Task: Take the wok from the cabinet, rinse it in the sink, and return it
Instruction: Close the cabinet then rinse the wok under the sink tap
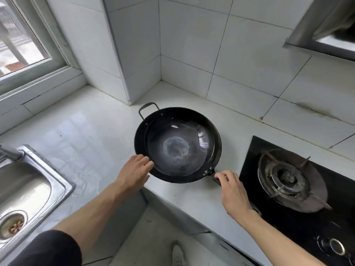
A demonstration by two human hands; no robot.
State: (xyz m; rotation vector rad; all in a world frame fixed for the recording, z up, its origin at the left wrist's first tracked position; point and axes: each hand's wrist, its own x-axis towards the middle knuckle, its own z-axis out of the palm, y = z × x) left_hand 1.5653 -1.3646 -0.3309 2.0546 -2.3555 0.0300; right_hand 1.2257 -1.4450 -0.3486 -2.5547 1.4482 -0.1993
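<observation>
While hands steady it, round black wok (177,144) — glossy.

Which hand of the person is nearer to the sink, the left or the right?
Left. The left hand rests on the wok rim on the side facing the sink; the right hand grips the wok's long handle on the far side, beside the gas stove.

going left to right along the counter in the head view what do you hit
sink → left hand → wok → right hand → gas burner
</observation>
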